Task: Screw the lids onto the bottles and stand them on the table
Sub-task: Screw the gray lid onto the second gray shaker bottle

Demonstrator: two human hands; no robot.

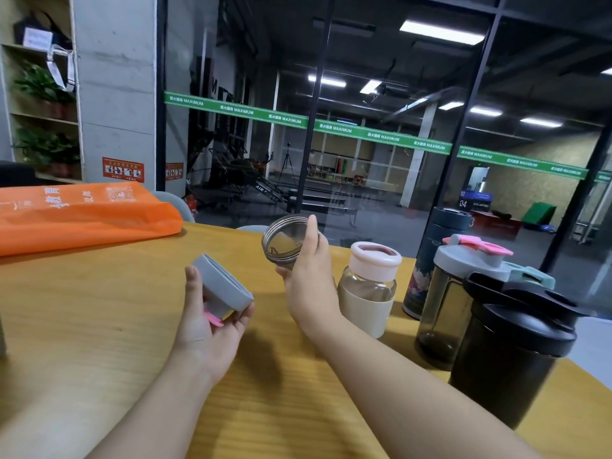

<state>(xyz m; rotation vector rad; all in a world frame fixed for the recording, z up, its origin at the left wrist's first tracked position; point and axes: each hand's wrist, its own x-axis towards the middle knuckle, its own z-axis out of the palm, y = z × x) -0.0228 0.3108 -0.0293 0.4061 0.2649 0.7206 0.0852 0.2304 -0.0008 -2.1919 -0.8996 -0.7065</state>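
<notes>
Left hand (pixel 212 321) clutching the grey lid (pixel 222 286), right hand (pixel 306 265) pinching the tilted steel bottle (pixel 286 239) mid-table, apart — a crooked meeting could cross-thread it!

The left hand (pixel 212 329) holds a grey lid (pixel 222 283), and the right hand (pixel 306 270) holds a tipped bottle (pixel 287 239) above the wooden table (pixel 99 319).

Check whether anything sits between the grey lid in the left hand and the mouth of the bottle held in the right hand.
Nothing visible. The grey lid in the left hand and the bottle in the right hand are held apart above the table, with only open air between them.
</notes>
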